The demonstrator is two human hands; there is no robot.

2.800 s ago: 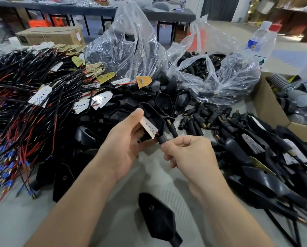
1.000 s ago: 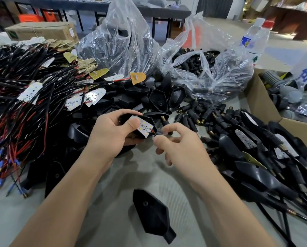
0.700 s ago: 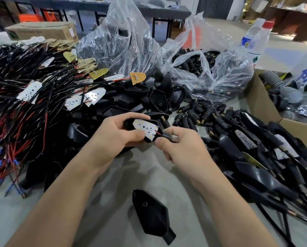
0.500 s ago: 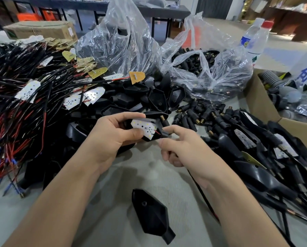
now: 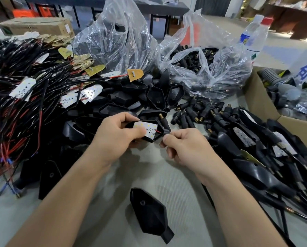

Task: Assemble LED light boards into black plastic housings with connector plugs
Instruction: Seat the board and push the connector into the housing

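Left hand [image 5: 117, 134] grips the housing [image 5: 150, 140], LED board [image 5: 146, 128] seated inside, right hand [image 5: 184, 145] pinches the connector plug [image 5: 164, 126] at the housing's neck; we fear a hard tug tears the red wire [image 5: 158, 132].

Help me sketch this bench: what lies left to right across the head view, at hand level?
Wire bundle → left hand → LED board → connector plug → right hand → pile of wired housings → cardboard box.

bottles [image 5: 254, 40], cardboard box [image 5: 35, 28], perhaps hoses [image 5: 269, 77]
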